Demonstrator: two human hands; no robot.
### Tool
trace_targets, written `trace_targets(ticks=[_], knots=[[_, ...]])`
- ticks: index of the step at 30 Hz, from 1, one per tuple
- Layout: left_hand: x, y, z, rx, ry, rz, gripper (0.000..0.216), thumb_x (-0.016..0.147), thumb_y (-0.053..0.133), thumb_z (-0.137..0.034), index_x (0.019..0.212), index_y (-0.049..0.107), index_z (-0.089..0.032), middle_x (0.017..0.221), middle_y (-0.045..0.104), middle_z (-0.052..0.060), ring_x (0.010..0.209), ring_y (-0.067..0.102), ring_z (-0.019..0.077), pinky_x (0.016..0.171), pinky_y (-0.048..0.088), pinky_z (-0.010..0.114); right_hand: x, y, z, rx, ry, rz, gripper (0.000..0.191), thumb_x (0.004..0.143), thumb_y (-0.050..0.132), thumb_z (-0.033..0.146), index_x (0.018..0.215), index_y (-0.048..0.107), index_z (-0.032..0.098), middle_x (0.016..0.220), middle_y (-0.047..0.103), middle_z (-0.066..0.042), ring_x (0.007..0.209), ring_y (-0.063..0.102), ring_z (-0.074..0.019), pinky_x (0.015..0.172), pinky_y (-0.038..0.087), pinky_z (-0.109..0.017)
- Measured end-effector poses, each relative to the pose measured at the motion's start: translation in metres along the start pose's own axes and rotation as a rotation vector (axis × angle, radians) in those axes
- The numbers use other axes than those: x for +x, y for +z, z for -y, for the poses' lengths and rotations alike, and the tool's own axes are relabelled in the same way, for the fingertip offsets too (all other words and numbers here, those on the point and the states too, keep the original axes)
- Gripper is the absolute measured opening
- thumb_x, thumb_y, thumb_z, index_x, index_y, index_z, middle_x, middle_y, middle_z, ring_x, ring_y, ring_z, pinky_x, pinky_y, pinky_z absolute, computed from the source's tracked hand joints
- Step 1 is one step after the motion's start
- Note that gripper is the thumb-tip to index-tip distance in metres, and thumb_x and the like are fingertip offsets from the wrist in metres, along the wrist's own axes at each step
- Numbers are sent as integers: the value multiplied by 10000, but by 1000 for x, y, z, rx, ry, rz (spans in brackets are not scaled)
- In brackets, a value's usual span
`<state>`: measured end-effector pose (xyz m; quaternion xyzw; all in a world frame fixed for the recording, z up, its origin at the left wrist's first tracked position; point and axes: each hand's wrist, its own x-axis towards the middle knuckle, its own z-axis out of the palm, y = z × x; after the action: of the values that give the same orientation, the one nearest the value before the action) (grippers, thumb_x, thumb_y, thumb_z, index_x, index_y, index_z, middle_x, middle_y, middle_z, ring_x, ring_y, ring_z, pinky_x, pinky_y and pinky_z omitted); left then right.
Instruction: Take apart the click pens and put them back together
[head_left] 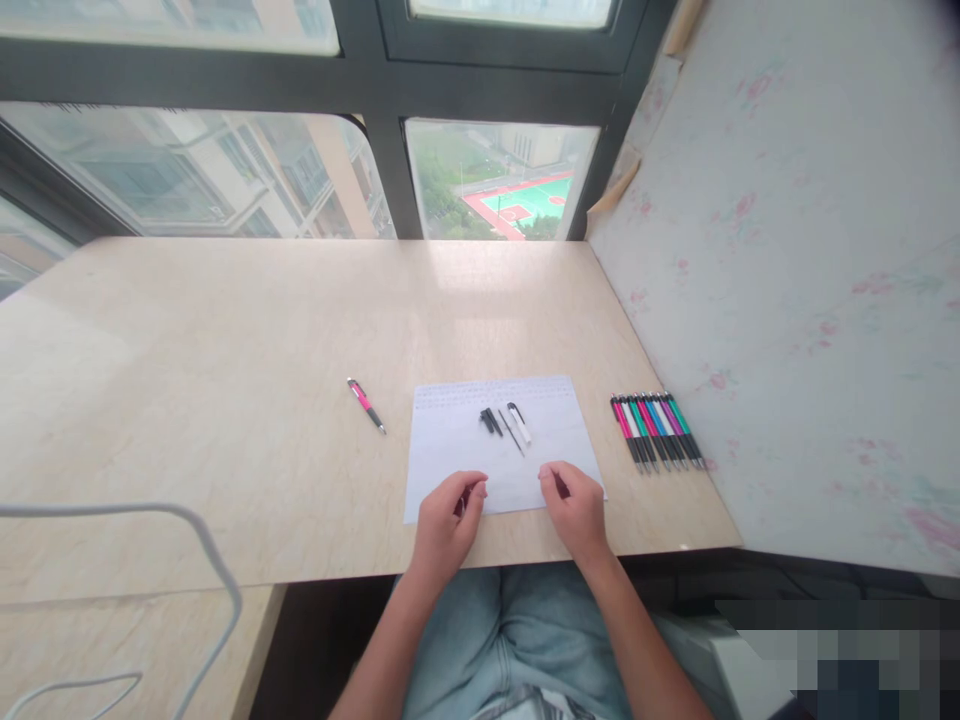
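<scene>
Head view: a table (247, 380) holds a paper sheet (511, 480), with the left hand (446, 518) and right hand (579, 505) over its near edge, fingers curled into narrow pinches (whether anything is in them, I cannot tell). Beyond them, on the sheet, lie a white pen barrel (520, 425), black pieces (494, 424) and a thin refill (511, 432): probably light, stiff and smooth, best pinched mid-length.

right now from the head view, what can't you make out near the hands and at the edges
Faint writing on the white rectangular paper sheet: head view, too small and blurred to read.
Palms of the curled bare left hand and right hand: head view, hidden by the hands themselves.
Smooth grey cable: head view, ends cut off by the left and bottom edges.
Lower right corner: head view, blocky blur hides it.
</scene>
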<state>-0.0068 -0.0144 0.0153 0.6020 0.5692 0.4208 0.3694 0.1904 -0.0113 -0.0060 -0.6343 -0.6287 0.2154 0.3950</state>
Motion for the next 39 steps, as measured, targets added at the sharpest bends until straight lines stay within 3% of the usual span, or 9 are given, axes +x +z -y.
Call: trace_targets(ticks=[6,12,20,23,26,30,33,39], knots=[[0,0,5,2,-33,-25,159,879,598,-314,872,714,-205,749,729,47,638,627,184,614,459,283,1,3,-2,-54,-4,-101,295,956,455,303,788,660,173,693,652,-34,596,563,-156,620,435,-269],[-2,-1,4,-38,-32,-27,159,872,615,-315,910,718,-200,769,735,49,639,633,179,607,461,278,28,14,8,-358,19,-39,235,923,512,273,1083,659,185,990,674,-87,846,628,-211,650,426,-284],[-4,1,3,-69,-40,-51,160,855,634,-313,922,729,-202,783,739,59,637,617,180,578,445,272,54,20,21,-513,109,86,133,915,550,258,916,669,198,915,660,-86,732,617,-191,561,347,-271],[-5,0,1,-52,-12,-58,161,860,628,-323,897,736,-209,777,733,59,639,615,178,577,448,270,51,14,23,-454,102,31,151,911,530,240,885,668,183,904,660,-88,701,604,-183,574,367,-280],[-6,3,-5,-88,-24,-33,179,871,618,-337,914,729,-203,814,731,69,699,635,180,622,479,274,37,5,31,-252,13,-10,142,897,529,232,893,664,186,859,658,-53,693,595,-168,635,425,-284],[-6,15,-14,-390,-223,14,298,868,624,-408,1047,680,-177,871,713,76,663,619,163,525,469,250,9,-1,47,46,-92,97,121,896,552,223,924,668,205,846,647,-21,630,564,-129,639,465,-254],[-5,23,-16,-510,-321,14,308,837,670,-419,1001,685,-158,790,685,48,647,596,144,528,461,230,-4,-2,55,123,-105,123,119,908,565,232,933,678,206,868,646,-30,639,567,-126,609,476,-239],[-1,27,-14,-727,-384,-44,276,825,698,-385,977,690,-155,887,713,70,757,640,145,640,481,233,11,-6,45,200,-124,166,160,920,536,259,969,677,205,880,671,-41,682,614,-142,603,503,-243]])
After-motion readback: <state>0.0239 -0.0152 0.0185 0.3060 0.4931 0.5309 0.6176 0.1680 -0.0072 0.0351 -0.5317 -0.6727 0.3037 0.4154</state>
